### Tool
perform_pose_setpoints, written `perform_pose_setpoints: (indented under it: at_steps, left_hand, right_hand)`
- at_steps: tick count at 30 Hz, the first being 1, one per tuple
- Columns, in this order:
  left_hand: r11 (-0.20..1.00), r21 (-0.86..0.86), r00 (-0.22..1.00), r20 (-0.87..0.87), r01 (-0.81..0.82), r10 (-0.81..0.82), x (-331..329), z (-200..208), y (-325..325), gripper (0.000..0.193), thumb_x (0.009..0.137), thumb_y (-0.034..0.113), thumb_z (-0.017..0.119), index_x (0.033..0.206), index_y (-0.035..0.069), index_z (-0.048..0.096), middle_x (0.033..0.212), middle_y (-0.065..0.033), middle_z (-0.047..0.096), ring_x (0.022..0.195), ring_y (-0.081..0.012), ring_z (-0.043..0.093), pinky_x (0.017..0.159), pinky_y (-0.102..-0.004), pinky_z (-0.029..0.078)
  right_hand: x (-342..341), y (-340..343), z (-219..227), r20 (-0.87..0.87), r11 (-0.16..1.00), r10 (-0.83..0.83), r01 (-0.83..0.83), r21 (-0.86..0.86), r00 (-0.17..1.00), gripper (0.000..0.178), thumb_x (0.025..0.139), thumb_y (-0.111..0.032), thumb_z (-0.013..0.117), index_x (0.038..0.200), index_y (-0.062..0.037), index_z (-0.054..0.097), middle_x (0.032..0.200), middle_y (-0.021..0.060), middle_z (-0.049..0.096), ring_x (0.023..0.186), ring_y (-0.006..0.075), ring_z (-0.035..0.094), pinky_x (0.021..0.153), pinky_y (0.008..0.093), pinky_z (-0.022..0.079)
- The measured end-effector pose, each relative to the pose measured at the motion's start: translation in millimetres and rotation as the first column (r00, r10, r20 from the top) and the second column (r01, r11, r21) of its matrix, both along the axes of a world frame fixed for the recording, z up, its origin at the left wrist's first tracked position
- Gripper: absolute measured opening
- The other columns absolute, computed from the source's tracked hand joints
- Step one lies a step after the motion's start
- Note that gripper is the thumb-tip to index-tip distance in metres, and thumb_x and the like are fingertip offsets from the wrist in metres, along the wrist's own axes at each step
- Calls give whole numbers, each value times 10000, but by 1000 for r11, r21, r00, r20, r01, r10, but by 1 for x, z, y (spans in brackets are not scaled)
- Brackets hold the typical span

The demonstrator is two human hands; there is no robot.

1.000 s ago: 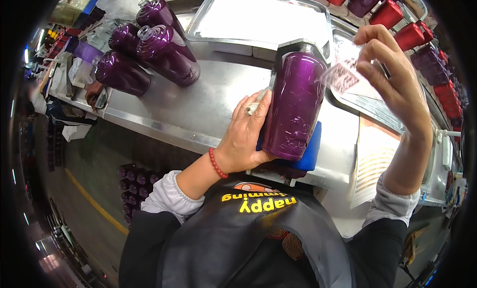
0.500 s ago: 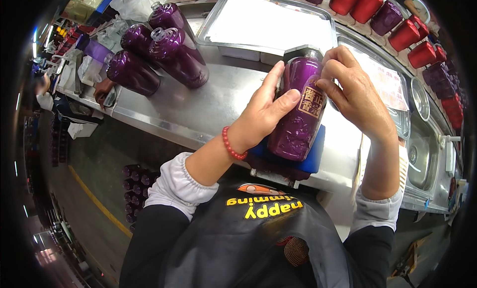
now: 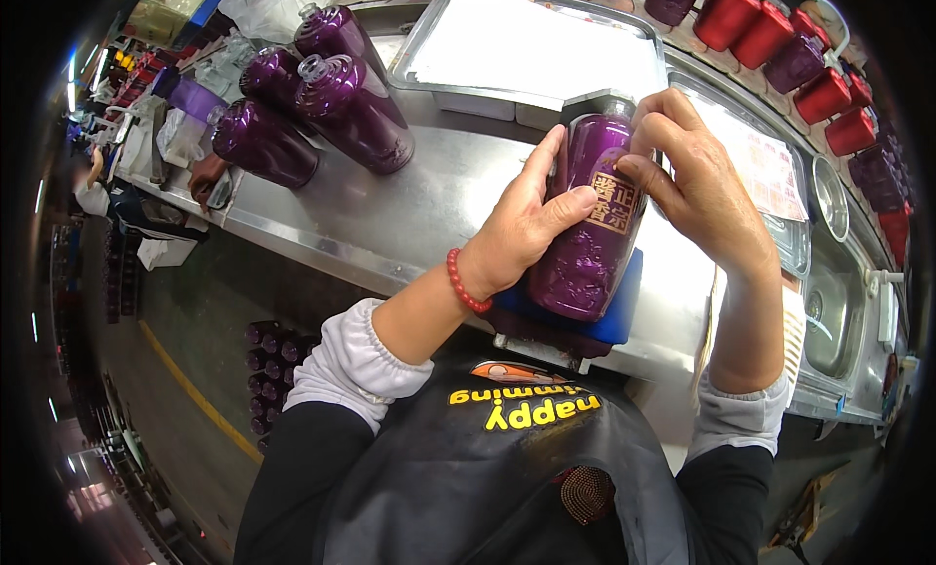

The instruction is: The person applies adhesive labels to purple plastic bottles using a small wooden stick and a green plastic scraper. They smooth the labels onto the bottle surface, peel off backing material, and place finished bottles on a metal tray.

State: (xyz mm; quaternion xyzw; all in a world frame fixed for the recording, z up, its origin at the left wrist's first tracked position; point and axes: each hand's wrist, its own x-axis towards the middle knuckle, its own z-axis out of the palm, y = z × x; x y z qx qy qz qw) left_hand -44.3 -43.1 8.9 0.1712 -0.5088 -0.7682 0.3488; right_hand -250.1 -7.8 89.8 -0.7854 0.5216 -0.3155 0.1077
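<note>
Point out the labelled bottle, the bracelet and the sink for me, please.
Bottle (image 3: 588,252): head view, the purple body just below the gold label.
Bracelet (image 3: 461,284): head view, the red beads across the left wrist.
Sink (image 3: 844,284): head view, the bare metal inside the basin.

One glossy purple bottle (image 3: 585,253) is near the metal table's (image 3: 458,185) near edge, between one left hand (image 3: 522,224) and one right hand (image 3: 697,180). Four matching purple bottles (image 3: 356,121) stand toward its left end, two rectangular metal trays (image 3: 478,90) along its far edge. Red bottles (image 3: 760,38) beyond that edge are too crowded to count.
</note>
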Motion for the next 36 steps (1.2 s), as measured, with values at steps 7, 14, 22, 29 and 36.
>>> perform_pose_setpoints:
  at_steps: [7, 14, 22, 29, 36]
  left_hand:
    - [1000, 1, 1000, -2, -3, 3, -2, 3, 2, 914, 1004, 292, 631, 1555, -120, 29, 1477, -235, 401, 1300, -228, 503, 1062, -321, 452]
    - [999, 51, 997, -75, 5, -1, 2, 4, 1, 894, 1013, 271, 625, 1556, -121, 33, 1492, -230, 393, 1315, -222, 489, 1081, -319, 431]
    - [1000, -11, 1000, -30, 1, -1, 1, 1, 1, 934, 993, 247, 658, 1549, -135, 13, 1547, -261, 309, 1373, -249, 434, 1116, -337, 398]
    - [1000, -9, 1000, -29, -12, 12, 3, 3, 3, 941, 985, 230, 667, 1552, -131, 7, 1522, -251, 342, 1353, -239, 455, 1103, -334, 415]
    - [1000, -19, 999, -34, -1, 0, 2, 4, 3, 930, 993, 225, 655, 1556, -121, 1, 1514, -243, 354, 1337, -231, 470, 1089, -332, 430]
  right_hand:
    - [3, 4, -1, 9, 984, -87, 87, -153, 996, 135, 899, -81, 687, 945, 9, 598, 1066, 138, 571, 941, 321, 605, 803, 387, 506]
    - [23, 49, -26, 25, 943, -206, 205, -264, 978, 387, 894, 22, 688, 1271, -68, 693, 1277, 150, 549, 1092, 246, 611, 764, 305, 569]
    - [29, 54, -50, 135, 948, -235, 258, -186, 963, 424, 869, -67, 734, 1290, -53, 680, 1332, 191, 543, 1127, 318, 589, 968, 398, 509]
    - [26, 54, -49, 137, 959, -219, 239, -154, 966, 421, 873, -75, 732, 1290, -54, 681, 1332, 190, 561, 1109, 306, 594, 962, 396, 511]
    - [26, 55, -50, 156, 957, -220, 244, -156, 963, 409, 878, -83, 729, 1285, -57, 688, 1332, 191, 567, 1109, 309, 602, 958, 395, 514]
